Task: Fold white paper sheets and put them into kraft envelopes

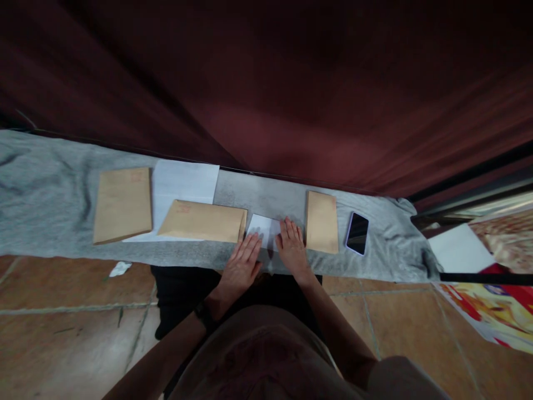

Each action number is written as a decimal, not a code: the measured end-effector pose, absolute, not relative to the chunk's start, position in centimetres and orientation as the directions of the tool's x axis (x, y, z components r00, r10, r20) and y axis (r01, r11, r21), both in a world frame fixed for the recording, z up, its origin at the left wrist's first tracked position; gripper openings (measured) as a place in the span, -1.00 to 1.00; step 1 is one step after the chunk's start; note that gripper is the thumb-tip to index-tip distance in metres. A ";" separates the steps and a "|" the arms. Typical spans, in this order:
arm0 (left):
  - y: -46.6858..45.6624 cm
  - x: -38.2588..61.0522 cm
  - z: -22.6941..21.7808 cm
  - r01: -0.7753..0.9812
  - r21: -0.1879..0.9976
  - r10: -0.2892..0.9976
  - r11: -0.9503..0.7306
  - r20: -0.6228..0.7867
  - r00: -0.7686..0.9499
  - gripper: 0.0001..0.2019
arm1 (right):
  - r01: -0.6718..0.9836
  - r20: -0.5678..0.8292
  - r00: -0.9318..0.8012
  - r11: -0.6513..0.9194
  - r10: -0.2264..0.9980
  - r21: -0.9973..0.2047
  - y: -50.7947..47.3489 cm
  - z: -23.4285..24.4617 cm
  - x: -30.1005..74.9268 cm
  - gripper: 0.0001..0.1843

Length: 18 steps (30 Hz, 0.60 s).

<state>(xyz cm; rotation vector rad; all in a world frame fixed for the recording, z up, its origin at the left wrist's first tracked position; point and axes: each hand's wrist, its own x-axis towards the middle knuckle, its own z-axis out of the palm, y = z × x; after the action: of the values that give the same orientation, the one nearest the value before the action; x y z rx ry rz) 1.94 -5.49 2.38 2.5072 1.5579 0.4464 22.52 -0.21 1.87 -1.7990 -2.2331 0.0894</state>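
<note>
A small white folded paper (266,226) lies flat on the grey cloth in front of me. My left hand (242,262) rests at its left edge with the fingers stretched out. My right hand (292,249) lies flat at the paper's right edge, fingers extended. Just left of the paper is a long brown envelope (204,221), close to my left fingertips. To the right of my right hand lies another brown envelope (322,222).
Grey cloth (258,191) covers the narrow bench, with a dark red curtain (266,111) behind it. A larger brown envelope (124,203) and white paper sheets (183,180) lie at left. A phone (357,233) lies at right. A white scrap (120,269) is on the tiled floor.
</note>
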 end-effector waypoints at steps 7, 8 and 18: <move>0.4 -5.6 5.0 0.951 0.145 0.960 -0.272 -0.020 0.278 0.14 | 0.912 0.098 -0.314 0.329 0.944 -0.246 -0.4 1.9 20.6 -0.45; 1.6 -6.7 5.2 0.948 0.139 0.952 -0.286 -0.068 0.297 0.17 | 0.909 0.090 -0.320 0.333 0.943 -0.252 -0.5 1.9 20.5 -0.46; 7.5 -9.5 6.8 0.924 0.137 0.854 -0.357 -0.352 0.382 0.24 | 0.669 0.040 -0.241 0.195 0.970 -0.717 1.8 2.4 18.7 -0.50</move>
<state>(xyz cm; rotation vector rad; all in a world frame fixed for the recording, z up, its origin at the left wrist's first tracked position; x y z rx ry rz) -9.50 7.46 6.82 2.3349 1.5581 -0.3164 18.65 1.77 2.44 -1.5241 -1.9830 0.8036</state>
